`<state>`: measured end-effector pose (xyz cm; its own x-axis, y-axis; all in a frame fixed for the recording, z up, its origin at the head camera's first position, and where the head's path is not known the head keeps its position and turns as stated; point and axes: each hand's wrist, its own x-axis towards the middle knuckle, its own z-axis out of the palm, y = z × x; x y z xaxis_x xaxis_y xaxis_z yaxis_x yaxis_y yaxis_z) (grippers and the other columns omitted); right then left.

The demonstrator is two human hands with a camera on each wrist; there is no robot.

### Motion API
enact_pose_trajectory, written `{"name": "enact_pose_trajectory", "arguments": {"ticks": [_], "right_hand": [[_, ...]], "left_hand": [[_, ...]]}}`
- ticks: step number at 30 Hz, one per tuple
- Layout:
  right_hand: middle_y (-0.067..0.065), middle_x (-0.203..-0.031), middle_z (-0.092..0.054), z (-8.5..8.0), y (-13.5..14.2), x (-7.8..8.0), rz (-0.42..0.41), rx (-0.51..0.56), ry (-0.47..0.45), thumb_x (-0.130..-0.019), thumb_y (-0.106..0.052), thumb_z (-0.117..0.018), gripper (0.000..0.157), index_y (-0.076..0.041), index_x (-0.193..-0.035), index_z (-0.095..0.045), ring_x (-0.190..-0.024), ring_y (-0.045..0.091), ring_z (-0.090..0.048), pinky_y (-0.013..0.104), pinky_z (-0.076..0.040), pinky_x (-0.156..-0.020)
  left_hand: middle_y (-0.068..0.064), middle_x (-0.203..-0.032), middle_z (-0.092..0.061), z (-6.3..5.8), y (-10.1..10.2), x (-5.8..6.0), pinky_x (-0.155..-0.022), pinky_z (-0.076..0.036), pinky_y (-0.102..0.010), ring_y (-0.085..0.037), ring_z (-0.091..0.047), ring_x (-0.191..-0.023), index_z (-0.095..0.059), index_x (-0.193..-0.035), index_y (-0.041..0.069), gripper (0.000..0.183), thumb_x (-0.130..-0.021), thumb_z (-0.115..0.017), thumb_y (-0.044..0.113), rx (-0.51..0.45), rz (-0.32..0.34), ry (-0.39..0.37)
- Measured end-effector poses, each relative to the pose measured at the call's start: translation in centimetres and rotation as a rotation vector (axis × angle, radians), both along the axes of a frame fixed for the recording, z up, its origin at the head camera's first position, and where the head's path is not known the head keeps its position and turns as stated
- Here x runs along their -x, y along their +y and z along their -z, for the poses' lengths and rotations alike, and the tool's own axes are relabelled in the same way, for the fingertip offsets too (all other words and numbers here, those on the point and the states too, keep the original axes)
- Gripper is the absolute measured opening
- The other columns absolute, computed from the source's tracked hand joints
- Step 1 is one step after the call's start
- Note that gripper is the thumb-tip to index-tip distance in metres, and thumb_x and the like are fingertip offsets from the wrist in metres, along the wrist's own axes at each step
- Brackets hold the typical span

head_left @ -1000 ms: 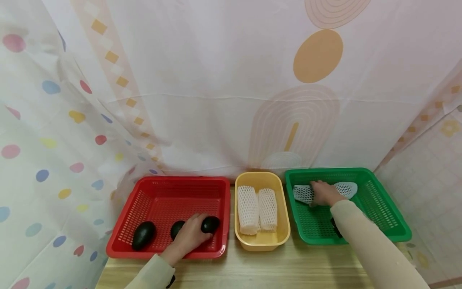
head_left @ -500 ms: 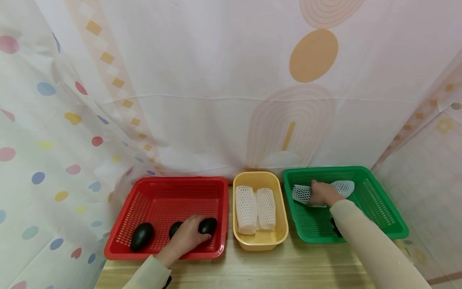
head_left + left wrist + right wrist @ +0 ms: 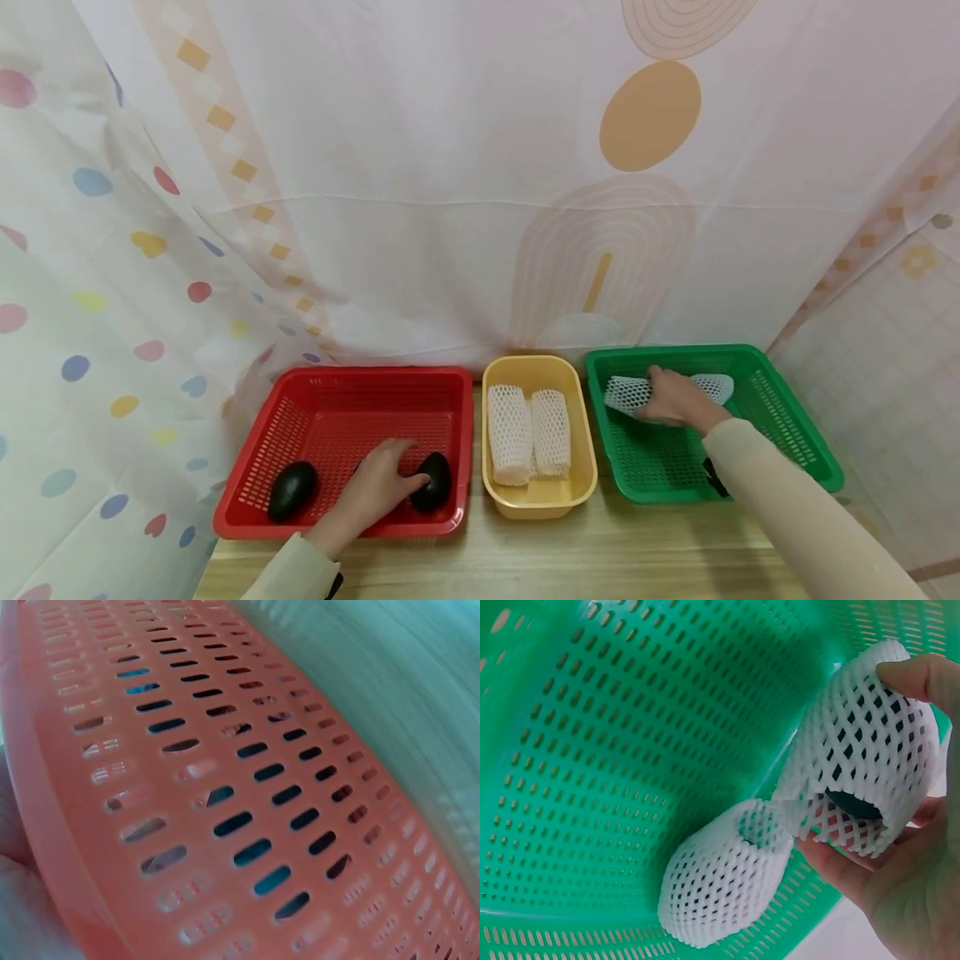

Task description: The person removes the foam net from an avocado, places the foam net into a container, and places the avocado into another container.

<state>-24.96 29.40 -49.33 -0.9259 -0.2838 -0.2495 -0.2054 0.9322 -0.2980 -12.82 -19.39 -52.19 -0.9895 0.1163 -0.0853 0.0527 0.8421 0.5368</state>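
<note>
Inside the red basket (image 3: 352, 527), my left hand (image 3: 372, 487) is spread beside a dark avocado (image 3: 432, 485), its thumb at the fruit's edge. Another avocado (image 3: 293, 492) lies to the left, and a third is almost wholly hidden under the hand. Over in the green basket (image 3: 660, 493), my right hand (image 3: 678, 398) holds an avocado in a white foam net (image 3: 870, 739), thumb on top and fingers beneath. Dark skin shows at the net's open end. A second netted avocado (image 3: 724, 877) lies against it in the right wrist view.
Between the baskets stands a yellow bin (image 3: 536, 505) with white foam net sleeves (image 3: 512, 437) in it. All three containers sit on a wooden table (image 3: 510, 558) against a patterned curtain (image 3: 420, 250). The left wrist view shows mainly perforated basket wall (image 3: 210, 765).
My left fingers have come off the right-hand avocado, which now stands more lengthwise, and the hand has shifted slightly left. My right hand keeps its hold, its wrist a little further right.
</note>
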Motion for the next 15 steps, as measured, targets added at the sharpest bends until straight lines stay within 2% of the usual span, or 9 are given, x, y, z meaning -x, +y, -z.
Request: {"name": "enact_pose_trajectory", "arguments": {"ticks": [7, 15], "right_hand": [[0.033, -0.127, -0.062, -1.1, 0.0, -0.4, 0.018, 0.038, 0.06, -0.087, -0.036, -0.075, 0.076, 0.014, -0.137, -0.05, -0.106, 0.044, -0.065, 0.059, -0.055, -0.087], [0.026, -0.118, -0.065, -1.7, -0.1, -1.4, 0.046, 0.095, 0.097, -0.084, -0.036, -0.077, 0.075, 0.012, -0.136, -0.051, -0.094, 0.031, -0.065, 0.05, -0.057, -0.079]], "left_hand": [[-0.021, -0.128, -0.066, -0.5, -0.5, -0.2, -0.097, -0.055, -0.054, -0.037, -0.065, -0.118, -0.067, -0.132, -0.003, 0.054, -0.088, -0.086, 0.023, -0.045, -0.018, 0.07], [-0.017, -0.128, -0.067, -0.8, -0.1, -0.7, -0.097, -0.055, -0.052, -0.033, -0.065, -0.119, -0.066, -0.134, 0.001, 0.055, -0.089, -0.086, 0.025, -0.085, -0.022, 0.138]]}}
